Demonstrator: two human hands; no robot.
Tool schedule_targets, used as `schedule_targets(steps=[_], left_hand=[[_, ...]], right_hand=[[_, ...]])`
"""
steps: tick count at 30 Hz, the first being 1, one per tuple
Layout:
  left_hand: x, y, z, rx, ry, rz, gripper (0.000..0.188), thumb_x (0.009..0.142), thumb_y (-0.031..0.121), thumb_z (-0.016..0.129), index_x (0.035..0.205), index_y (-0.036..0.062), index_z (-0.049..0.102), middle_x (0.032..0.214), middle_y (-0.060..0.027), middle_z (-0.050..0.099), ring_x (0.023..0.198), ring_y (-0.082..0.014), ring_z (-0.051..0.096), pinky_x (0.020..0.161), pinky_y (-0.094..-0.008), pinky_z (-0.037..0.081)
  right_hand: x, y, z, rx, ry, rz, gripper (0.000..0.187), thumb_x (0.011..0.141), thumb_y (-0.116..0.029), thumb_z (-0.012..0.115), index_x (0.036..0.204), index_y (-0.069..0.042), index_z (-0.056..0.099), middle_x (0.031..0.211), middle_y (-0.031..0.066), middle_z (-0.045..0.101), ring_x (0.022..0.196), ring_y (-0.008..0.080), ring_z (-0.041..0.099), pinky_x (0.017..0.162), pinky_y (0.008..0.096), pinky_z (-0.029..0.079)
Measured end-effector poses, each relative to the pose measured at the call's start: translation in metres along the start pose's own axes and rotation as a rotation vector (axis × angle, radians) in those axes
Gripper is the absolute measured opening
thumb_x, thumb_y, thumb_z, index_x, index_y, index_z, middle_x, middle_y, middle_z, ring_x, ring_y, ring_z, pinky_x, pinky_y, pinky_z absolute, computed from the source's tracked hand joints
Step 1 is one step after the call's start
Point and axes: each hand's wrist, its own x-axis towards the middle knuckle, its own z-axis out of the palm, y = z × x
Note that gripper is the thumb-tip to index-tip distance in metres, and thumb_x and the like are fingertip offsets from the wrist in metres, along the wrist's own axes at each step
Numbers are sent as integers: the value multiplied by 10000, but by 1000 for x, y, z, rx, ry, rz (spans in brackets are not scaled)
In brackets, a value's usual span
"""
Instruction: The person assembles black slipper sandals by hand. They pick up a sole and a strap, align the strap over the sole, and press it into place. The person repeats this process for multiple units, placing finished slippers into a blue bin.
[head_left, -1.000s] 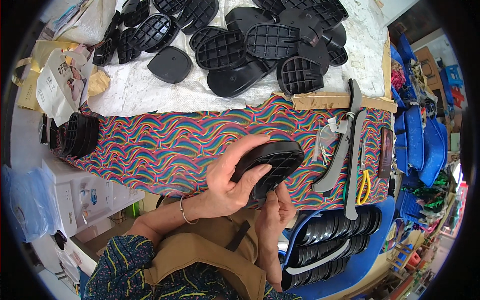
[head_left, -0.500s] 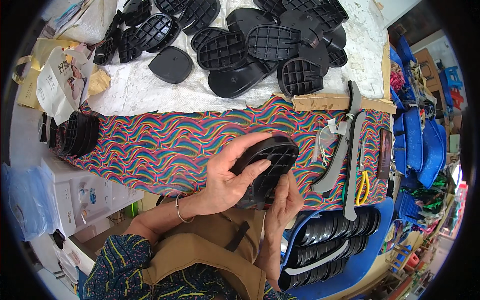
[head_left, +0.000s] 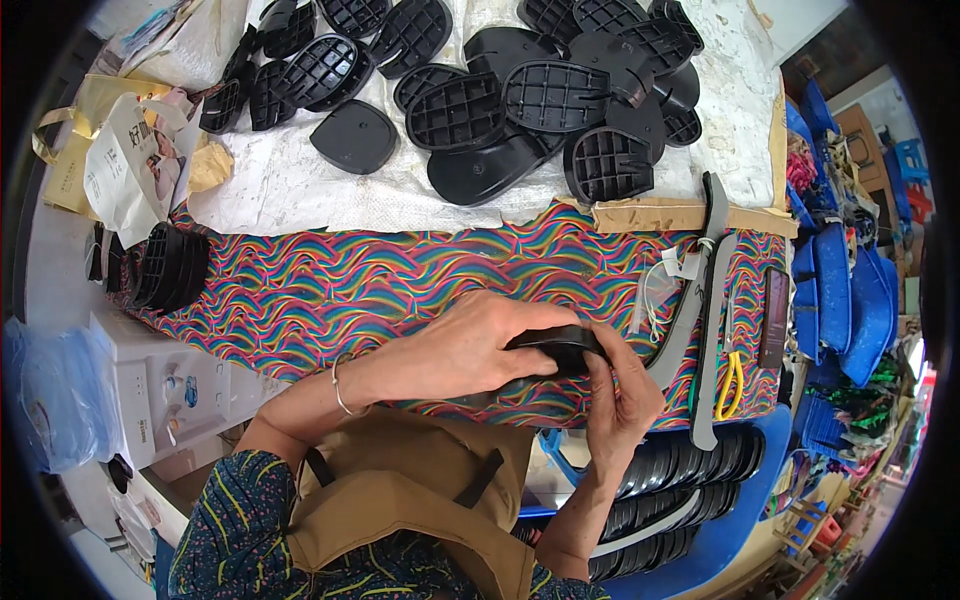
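Observation:
A black shoe heel piece [head_left: 568,343] is held between my two hands above the patterned cloth [head_left: 400,270]. My left hand [head_left: 485,345] is closed round its left side, the thumb pressing on the near face. On the right end, my right hand [head_left: 622,390] pinches the edge between thumb and fingers. The heel's gridded side is mostly out of sight now. Beyond, a pile of similar black heels [head_left: 556,95] lies on a white woven sheet [head_left: 270,190], some with the grid up and some smooth side up.
Right of my hands lie long grey-black strips [head_left: 712,350], yellow-handled scissors [head_left: 732,385] and a dark phone [head_left: 774,318]. A blue crate [head_left: 765,470] below holds rows of black pieces. Stacked heels [head_left: 172,268] and a paper bag [head_left: 125,165] stand at left.
The heel has been turned, so its grid no longer faces up. Both hands have shifted right and slightly down, with the right hand now at the heel's right end.

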Motion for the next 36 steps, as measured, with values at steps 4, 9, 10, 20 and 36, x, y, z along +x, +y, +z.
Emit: schedule_targets(steps=[4,9,10,20,36], left_hand=[[-3,-2,1,-124,-107,64,610,816,31,702,1384,74,484,1169,-121,658,1022,-221,653,851,-335,512],[-2,4,-9,-234,102,-18,694,794,-67,694,1408,102,419,1124,-84,694,1062,-186,670,874,-329,527],[-3,9,-7,-129,101,-6,677,794,-66,691,1396,99,427,1096,-85,701,1036,-196,681,855,-331,534],[-14,-13,26,257,355,316,676,717,-88,676,1353,67,508,1145,-118,674,1052,-342,649,892,-424,524],[-11,-27,35,78,476,459,423,672,-50,803,1063,38,670,1089,-113,640,907,-278,654,703,-334,546]], right_hand=[[-15,9,-3,-28,107,-45,221,893,25,646,1108,63,678,1008,129,730,908,183,689,848,287,528],[-41,17,-11,-12,247,151,213,870,35,661,1079,75,668,953,107,723,876,143,667,821,276,518],[-44,19,-10,6,254,138,223,842,35,686,1062,63,679,938,114,732,839,144,676,787,282,525],[-5,-6,-11,-169,-83,-238,573,642,-81,851,1172,7,650,1078,157,697,974,333,687,836,391,552],[-4,0,-6,-22,-163,-136,351,739,-72,792,1062,5,678,1001,137,715,926,305,698,772,366,550]])
